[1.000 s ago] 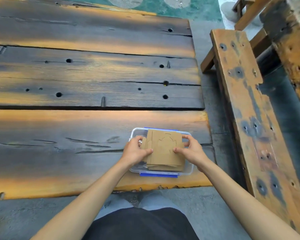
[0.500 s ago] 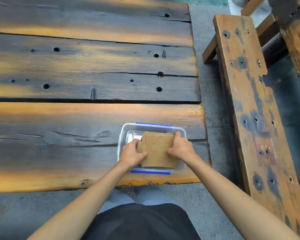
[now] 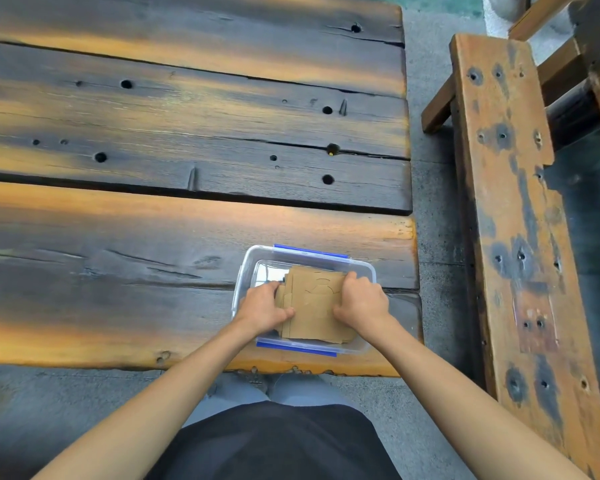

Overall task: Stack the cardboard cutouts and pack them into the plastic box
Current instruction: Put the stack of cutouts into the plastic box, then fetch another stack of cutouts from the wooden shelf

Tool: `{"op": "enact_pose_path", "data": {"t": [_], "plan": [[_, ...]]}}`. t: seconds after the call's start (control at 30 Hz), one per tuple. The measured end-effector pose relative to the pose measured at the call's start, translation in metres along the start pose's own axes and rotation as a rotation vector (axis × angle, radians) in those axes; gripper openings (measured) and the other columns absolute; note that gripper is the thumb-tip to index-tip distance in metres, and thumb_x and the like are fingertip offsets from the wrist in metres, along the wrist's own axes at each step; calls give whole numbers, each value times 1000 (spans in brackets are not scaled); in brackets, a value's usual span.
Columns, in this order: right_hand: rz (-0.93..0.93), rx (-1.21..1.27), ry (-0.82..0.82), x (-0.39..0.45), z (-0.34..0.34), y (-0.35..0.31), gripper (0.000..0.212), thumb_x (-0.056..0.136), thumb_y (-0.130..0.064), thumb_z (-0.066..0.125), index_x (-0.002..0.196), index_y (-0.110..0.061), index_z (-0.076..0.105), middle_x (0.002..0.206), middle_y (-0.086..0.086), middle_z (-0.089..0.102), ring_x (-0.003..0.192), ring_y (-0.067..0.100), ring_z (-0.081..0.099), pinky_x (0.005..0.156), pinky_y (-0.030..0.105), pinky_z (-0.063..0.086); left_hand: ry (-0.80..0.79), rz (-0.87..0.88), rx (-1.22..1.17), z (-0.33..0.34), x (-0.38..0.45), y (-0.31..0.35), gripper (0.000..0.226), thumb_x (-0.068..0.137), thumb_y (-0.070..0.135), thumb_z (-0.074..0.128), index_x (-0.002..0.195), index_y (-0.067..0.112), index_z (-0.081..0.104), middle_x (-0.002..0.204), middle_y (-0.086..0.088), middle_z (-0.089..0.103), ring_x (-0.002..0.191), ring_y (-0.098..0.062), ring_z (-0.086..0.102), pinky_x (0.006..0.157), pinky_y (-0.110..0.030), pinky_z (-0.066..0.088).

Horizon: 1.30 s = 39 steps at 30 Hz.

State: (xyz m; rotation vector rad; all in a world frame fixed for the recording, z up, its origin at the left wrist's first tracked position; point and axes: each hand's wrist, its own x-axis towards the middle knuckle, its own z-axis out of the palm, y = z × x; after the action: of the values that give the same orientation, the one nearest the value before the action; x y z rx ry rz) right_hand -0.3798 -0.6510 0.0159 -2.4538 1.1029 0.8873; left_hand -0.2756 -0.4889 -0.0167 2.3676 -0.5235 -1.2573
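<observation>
A clear plastic box (image 3: 257, 258) with blue clips stands near the front right corner of the wooden table. A stack of brown cardboard cutouts (image 3: 314, 306) lies inside it, the top sheet showing a cut outline. My left hand (image 3: 263, 306) grips the stack's left side and my right hand (image 3: 361, 303) grips its right side, both reaching down into the box. The stack's side edges are hidden under my fingers.
The table (image 3: 187, 220) is made of dark, worn planks with holes and cracks. A long wooden bench (image 3: 513, 216) runs along the right, across a narrow strip of concrete floor (image 3: 433, 188). The box sits close to the table's front edge.
The stack was held above the box's rim a second ago; both hands have since lowered it down into the box.
</observation>
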Motion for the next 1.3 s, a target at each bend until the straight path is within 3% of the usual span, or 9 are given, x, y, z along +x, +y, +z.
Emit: {"op": "enact_pose_path", "data": {"t": [0.13, 0.23, 0.4, 0.5, 0.57, 0.67, 0.77, 1.0, 1.3], "plan": [[-50, -60, 39, -1, -7, 6, 37, 92, -23, 62, 123, -9, 50, 115, 13, 64, 110, 38, 63, 72, 38, 46, -33, 11, 176, -6, -2, 6, 64, 84, 41, 75, 137, 12, 52, 125, -12, 62, 114, -31, 61, 98, -44, 52], [-114, -94, 83, -6, -18, 8, 39, 91, -28, 61, 125, -12, 52, 113, 12, 65, 106, 39, 64, 68, 36, 42, 46, 50, 233, -17, -14, 12, 78, 87, 46, 70, 150, 14, 37, 138, -13, 49, 123, -34, 55, 101, -47, 49], [-263, -148, 245, -21, -39, -4, 49, 90, -52, 62, 128, -21, 56, 112, 8, 70, 103, 37, 67, 68, 37, 46, 265, 254, 218, -41, -41, 17, 58, 88, 48, 62, 138, 20, 57, 136, -2, 52, 126, -23, 51, 99, -41, 50], [-397, -106, 335, -27, -45, -14, 63, 87, -61, 63, 138, -26, 51, 133, 1, 62, 117, 30, 62, 79, 39, 54, 402, 338, 249, -58, -55, 13, 60, 85, 52, 60, 139, 26, 58, 148, 2, 47, 139, -23, 35, 99, -48, 51], [-486, -102, 364, -26, -50, -21, 80, 83, -68, 64, 148, -28, 42, 153, 0, 48, 138, 26, 48, 98, 41, 52, 449, 342, 315, -69, -62, 7, 68, 81, 59, 57, 145, 33, 52, 162, 5, 34, 151, -28, 20, 105, -53, 46], [-598, -146, 374, -26, -56, -39, 100, 77, -81, 56, 159, -31, 27, 169, 2, 21, 156, 26, 18, 121, 45, 31, 489, 290, 421, -82, -70, -12, 81, 81, 71, 50, 155, 44, 32, 172, 10, 3, 157, -31, -8, 118, -58, 26], [-704, -189, 419, -27, -60, -61, 108, 73, -90, 45, 162, -35, 18, 172, -2, 7, 158, 25, -1, 126, 50, 15, 535, 231, 442, -92, -77, -32, 86, 83, 78, 42, 159, 47, 15, 170, 11, -14, 153, -33, -26, 122, -61, 5], [-904, -243, 453, -35, -60, -121, 108, 75, -98, 26, 162, -37, 12, 172, -2, 3, 158, 25, -8, 126, 53, 3, 659, 36, 441, -113, -107, -77, 87, 83, 86, 24, 158, 48, 3, 169, 10, -19, 151, -33, -31, 123, -63, -4], [-1182, -315, 462, -76, -46, -215, 104, 74, -98, 21, 162, -42, 11, 172, -3, 3, 158, 24, -7, 126, 53, 2, 827, -183, 338, -116, -173, -146, 86, 82, 87, 25, 158, 50, 9, 170, 15, -11, 153, -32, -28, 119, -65, -7]]}}
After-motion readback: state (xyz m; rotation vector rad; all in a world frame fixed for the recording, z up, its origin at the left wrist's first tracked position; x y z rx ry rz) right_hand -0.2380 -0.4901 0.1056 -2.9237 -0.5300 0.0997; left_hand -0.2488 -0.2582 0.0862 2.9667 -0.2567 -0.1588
